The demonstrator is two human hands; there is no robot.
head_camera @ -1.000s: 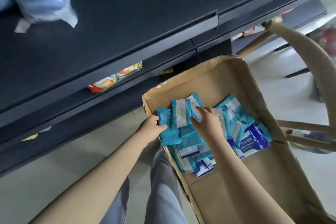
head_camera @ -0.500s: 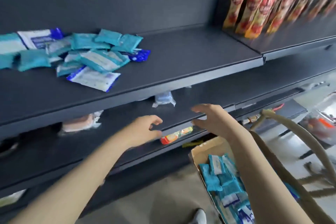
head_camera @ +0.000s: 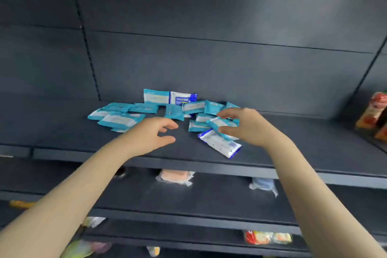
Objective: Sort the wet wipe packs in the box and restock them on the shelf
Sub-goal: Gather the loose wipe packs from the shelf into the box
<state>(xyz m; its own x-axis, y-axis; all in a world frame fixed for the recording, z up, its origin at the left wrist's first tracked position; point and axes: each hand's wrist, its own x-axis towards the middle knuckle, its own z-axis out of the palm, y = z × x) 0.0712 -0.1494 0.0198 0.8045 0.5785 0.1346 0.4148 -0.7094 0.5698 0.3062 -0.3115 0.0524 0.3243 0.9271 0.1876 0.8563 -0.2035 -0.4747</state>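
Several teal wet wipe packs (head_camera: 119,119) lie scattered on the dark shelf (head_camera: 314,142), with one white and blue pack (head_camera: 219,145) near the front edge. Another white and blue pack (head_camera: 182,98) stands against the back panel. My right hand (head_camera: 247,126) reaches over the right-hand heap, thumb and fingers curled round a tilted teal pack (head_camera: 216,122). My left hand (head_camera: 151,134) hovers just above the bare shelf between the two heaps, fingers loosely curved and holding nothing. The box is out of view.
Red drink pouches (head_camera: 374,115) stand at the shelf's right end. The shelf below holds a pink wrapped pack (head_camera: 174,176) and a blue wrapped pack (head_camera: 263,185). Colourful snack packs (head_camera: 268,236) sit on the lowest shelf.
My view has swung up from the box to the shelf. Both hands left the box empty and rose to the shelf, and my right hand now curls round a teal pack.
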